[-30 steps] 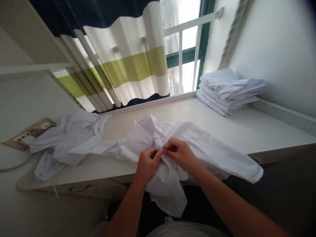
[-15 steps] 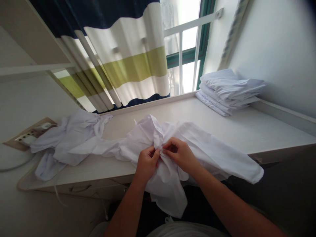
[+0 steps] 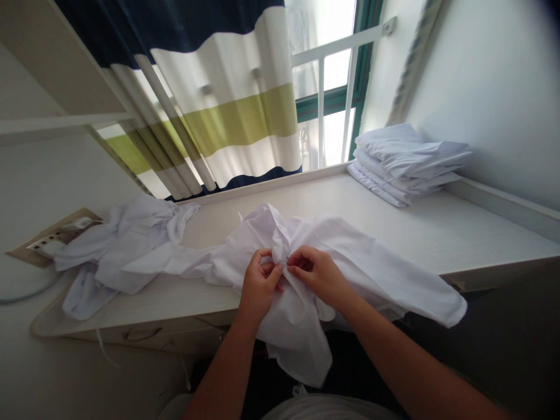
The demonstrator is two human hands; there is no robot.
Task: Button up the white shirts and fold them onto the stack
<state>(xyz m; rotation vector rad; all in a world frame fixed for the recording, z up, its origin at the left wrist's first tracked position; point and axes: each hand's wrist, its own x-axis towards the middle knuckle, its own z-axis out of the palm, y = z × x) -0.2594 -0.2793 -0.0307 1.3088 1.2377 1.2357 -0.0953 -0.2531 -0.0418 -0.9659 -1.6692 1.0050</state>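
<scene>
Bare desktop [image 3: 328,195] runs betw. the white garment [image 3: 359,251] & the back ledge [image 3: 262,189], then R past the front of the folded stack [image 3: 405,163], which blocks the far R corner. L hand [image 3: 260,286] & R hand [image 3: 321,277]: v. little gap betw. Crumpled cloth [image 3: 135,233] blocks the L end, nr the socket panel [image 3: 59,236]. Curtain [image 3: 236,116] & railing [image 3: 321,111] bar the window side.

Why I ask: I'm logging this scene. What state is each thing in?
Garment: unfolded, creased, partly hanging over the table edge
Left hand: pinching the garment's middle
Right hand: pinching it beside the left
Stack: folded, slightly uneven
Heap: rumpled, unfolded
Curtain: drawn over part of the window
Drawer: looks shut
Socket: plugs in it
</scene>
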